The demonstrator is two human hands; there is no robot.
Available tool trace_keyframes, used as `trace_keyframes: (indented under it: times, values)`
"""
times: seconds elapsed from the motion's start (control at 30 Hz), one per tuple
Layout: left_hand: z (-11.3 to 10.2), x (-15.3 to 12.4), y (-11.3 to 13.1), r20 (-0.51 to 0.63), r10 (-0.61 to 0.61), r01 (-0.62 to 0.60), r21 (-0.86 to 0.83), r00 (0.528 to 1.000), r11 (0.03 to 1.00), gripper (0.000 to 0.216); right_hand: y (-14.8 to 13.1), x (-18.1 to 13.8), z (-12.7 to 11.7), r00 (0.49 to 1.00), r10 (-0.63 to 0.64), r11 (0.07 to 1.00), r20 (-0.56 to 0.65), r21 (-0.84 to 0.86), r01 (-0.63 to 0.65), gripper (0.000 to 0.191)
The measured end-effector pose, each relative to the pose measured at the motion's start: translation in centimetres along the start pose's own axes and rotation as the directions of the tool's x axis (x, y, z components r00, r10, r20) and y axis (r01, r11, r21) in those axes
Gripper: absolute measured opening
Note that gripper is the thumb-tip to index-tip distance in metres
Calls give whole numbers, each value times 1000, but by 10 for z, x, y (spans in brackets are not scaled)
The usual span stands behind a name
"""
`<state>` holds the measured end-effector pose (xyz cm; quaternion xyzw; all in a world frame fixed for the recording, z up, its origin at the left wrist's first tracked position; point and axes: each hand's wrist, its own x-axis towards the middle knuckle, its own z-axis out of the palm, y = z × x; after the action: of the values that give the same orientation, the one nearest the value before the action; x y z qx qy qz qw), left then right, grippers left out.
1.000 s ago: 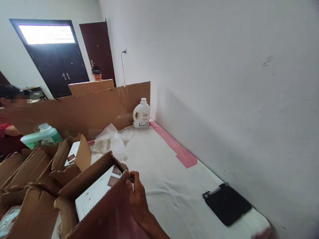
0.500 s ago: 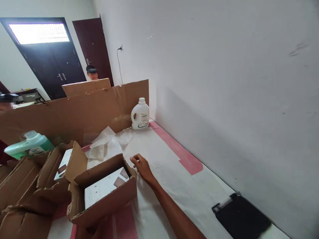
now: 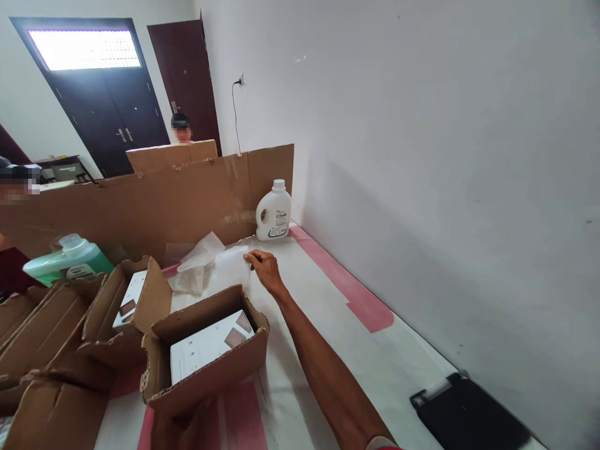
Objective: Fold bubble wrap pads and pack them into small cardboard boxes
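Note:
My right hand (image 3: 265, 270) reaches out past the open cardboard box (image 3: 213, 381), thumb and fingers pinched on the edge of a translucent sheet of bubble wrap (image 3: 230, 265). More crumpled bubble wrap (image 3: 188, 280) lies just left of that sheet. Inside the cardboard box is a white printed carton (image 3: 206, 350) with brown pictures on its top. Low in the picture, in shadow against the near side of the cardboard box, is my left hand (image 3: 180, 428); its fingers are hidden.
Other open cardboard boxes (image 3: 51, 350) crowd the left, one holding a white carton (image 3: 130, 300). A green-filled bottle (image 3: 70, 262) lies behind them. A white jug (image 3: 274, 212) stands by a cardboard partition (image 3: 187, 200). A black flat object (image 3: 469, 412) lies near the wall. Two people are beyond the partition.
My right hand has moved forward from beside the box's far corner and closed on the bubble wrap sheet, whose edge is now raised. The view has shifted slightly.

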<state>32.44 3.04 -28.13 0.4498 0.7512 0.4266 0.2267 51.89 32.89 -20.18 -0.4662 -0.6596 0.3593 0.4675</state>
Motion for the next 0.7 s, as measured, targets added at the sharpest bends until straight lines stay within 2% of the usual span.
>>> trace_keyframes:
  times: [0.1, 0.23, 0.37, 0.47, 0.53, 0.63, 0.7]
  values:
    - [-1, -1, 4, -25, -13, 13, -22, 1000, 1000, 58, -7, -3, -19, 999, -29, 999, -43, 12, 30, 31]
    - [-4, -2, 10, -51, -25, 23, -48, 998, 999, 79, -16, -13, -52, 978, -46, 998, -203, 24, 52, 26]
    - [-9, 11, 12, -1, 20, -20, -40, 1000, 999, 82, -32, -36, -98, 954, -42, 993, -296, 95, 74, 28]
    - [-9, 30, 12, 75, 119, -124, 78, 990, 989, 73, -54, -70, -134, 943, -26, 981, -332, 173, 88, 33]
    - [-6, 41, 13, 81, 103, -118, 206, 991, 971, 73, -73, -99, -155, 939, -22, 973, -342, 209, 98, 36]
    - [3, 43, 20, -2, 14, -13, 315, 1000, 949, 87, -105, -147, -176, 945, 7, 952, -326, 292, 94, 40]
    - [7, 30, 27, -81, 6, 17, 279, 997, 960, 101, -124, -181, -181, 962, 61, 920, -268, 388, 50, 41]
